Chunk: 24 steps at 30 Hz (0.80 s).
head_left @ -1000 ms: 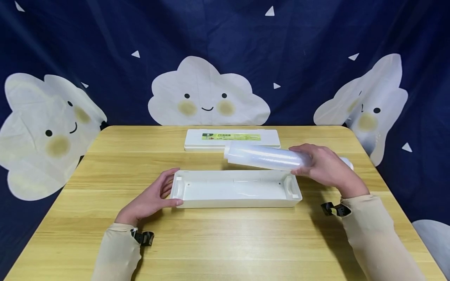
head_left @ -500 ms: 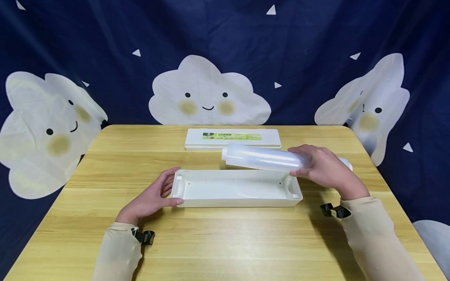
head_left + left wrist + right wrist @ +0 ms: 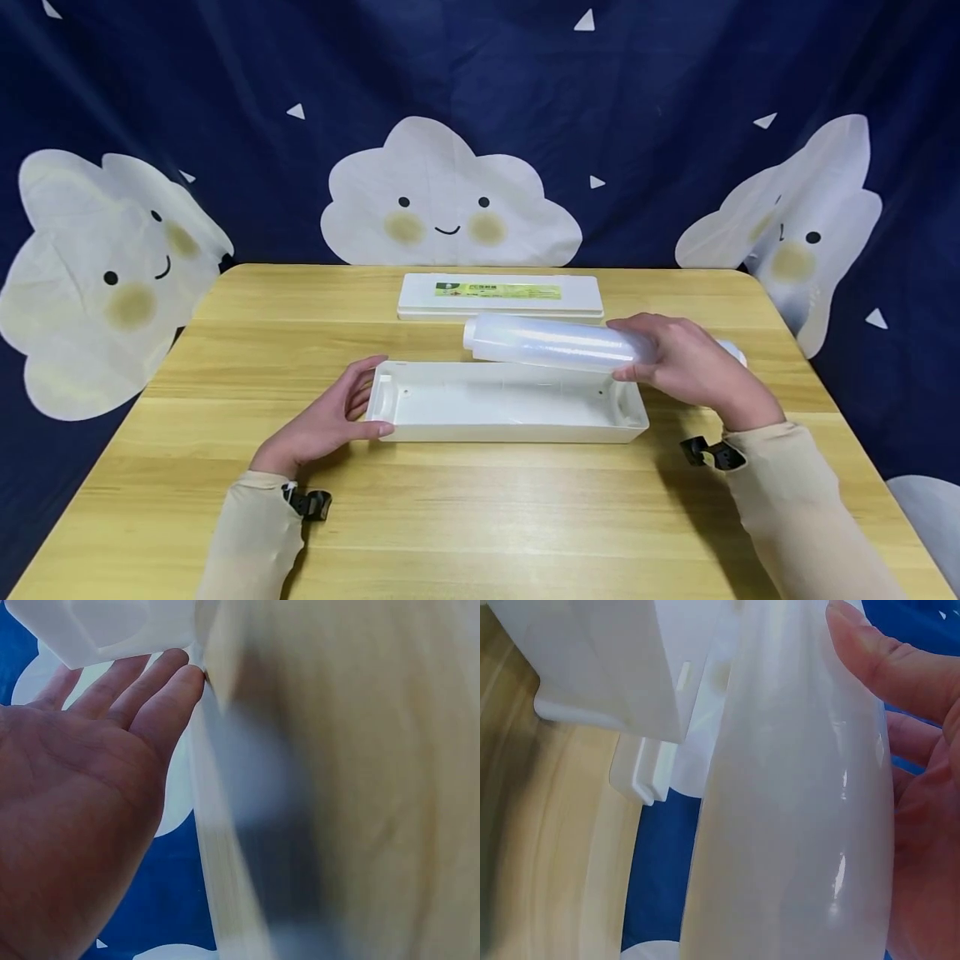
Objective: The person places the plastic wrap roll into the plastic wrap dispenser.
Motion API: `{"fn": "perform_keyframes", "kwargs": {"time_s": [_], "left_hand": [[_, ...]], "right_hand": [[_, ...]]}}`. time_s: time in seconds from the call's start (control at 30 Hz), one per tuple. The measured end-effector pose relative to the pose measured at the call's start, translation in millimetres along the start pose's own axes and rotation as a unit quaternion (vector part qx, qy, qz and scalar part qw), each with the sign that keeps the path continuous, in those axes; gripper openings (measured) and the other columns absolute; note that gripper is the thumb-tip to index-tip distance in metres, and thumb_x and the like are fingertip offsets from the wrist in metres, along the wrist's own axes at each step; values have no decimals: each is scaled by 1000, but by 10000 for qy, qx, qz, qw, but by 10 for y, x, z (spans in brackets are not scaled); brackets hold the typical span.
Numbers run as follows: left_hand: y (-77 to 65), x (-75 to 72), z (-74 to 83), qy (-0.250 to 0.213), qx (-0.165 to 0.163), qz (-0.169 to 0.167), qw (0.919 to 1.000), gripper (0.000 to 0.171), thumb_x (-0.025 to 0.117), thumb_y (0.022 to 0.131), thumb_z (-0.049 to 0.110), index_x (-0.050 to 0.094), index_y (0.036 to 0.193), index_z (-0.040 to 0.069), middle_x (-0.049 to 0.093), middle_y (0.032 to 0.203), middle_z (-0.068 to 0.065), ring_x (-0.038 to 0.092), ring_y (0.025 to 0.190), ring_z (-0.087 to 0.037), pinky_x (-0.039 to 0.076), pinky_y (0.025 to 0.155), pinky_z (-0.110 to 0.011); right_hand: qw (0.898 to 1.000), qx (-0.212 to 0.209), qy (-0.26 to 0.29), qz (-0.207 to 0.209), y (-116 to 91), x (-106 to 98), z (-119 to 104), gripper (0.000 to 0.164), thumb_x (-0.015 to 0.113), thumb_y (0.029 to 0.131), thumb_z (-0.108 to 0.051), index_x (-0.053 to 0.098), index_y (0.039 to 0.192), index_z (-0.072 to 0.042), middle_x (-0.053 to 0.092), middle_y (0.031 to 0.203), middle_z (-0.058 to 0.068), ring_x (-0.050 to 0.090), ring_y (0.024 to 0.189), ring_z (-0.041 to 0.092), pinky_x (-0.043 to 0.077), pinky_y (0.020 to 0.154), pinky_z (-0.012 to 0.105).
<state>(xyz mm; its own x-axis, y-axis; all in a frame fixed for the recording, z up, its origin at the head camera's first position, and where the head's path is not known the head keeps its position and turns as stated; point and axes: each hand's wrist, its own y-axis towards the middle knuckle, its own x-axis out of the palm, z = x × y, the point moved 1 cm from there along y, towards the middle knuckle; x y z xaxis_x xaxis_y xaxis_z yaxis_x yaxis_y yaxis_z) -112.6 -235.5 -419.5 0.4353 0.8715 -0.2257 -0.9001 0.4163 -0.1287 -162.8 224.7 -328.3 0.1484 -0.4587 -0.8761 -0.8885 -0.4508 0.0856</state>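
Note:
A long white open-topped plastic box (image 3: 510, 433) lies lengthwise on the table, its inside bare. My left hand (image 3: 322, 425) holds its left end, thumb at the front corner and fingers round the back corner. In the left wrist view, the fingers (image 3: 161, 701) reach under the box's end (image 3: 127, 630). My right hand (image 3: 690, 367) grips a roll of cling film (image 3: 547, 340) near its right part. The roll is held slightly tilted, left end higher, over the back rim of the box. The right wrist view has the roll (image 3: 787, 810) close up, with the thumb along it.
Behind the roll, near the table's far edge, lies a white lid-like case (image 3: 498, 304) with a green and yellow label. A dark blue curtain (image 3: 637, 83) with white clouds hangs behind the wooden table (image 3: 480, 517).
The right hand has brought the roll slightly left and nearer to the box. The left hand keeps its hold on the box, which has stayed in place.

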Motion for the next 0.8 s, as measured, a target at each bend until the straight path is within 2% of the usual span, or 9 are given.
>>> {"fn": "perform_keyframes", "kwargs": {"time_s": [0.2, 0.33, 0.8], "left_hand": [[3, -9, -17, -79, 70, -7, 9999, 95, 81, 82, 12, 18, 154, 13, 31, 153, -17, 32, 139, -34, 36, 103, -18], [16, -7, -26, -45, 67, -3, 10000, 96, 81, 82, 13, 19, 154, 13, 31, 153, -16, 33, 139, -34, 36, 103, -18], [10, 2, -33, -42, 42, 8, 10000, 96, 81, 83, 12, 18, 155, 13, 33, 152, -17, 34, 138, -34, 36, 104, -20]], "right_hand": [[9991, -276, -159, 265, -12, 64, -9, 60, 86, 77, -28, 63, 129, -9, 66, 119, 11, 62, 98, 29, 49, 82, 47], [9985, -298, -218, 400, -30, 92, -34, 60, 87, 76, -28, 64, 128, -9, 66, 120, 11, 62, 99, 30, 49, 82, 48], [9992, -356, -112, 165, -50, 167, -98, 62, 85, 77, -35, 63, 129, -10, 65, 122, 10, 62, 101, 28, 50, 82, 46]]}}
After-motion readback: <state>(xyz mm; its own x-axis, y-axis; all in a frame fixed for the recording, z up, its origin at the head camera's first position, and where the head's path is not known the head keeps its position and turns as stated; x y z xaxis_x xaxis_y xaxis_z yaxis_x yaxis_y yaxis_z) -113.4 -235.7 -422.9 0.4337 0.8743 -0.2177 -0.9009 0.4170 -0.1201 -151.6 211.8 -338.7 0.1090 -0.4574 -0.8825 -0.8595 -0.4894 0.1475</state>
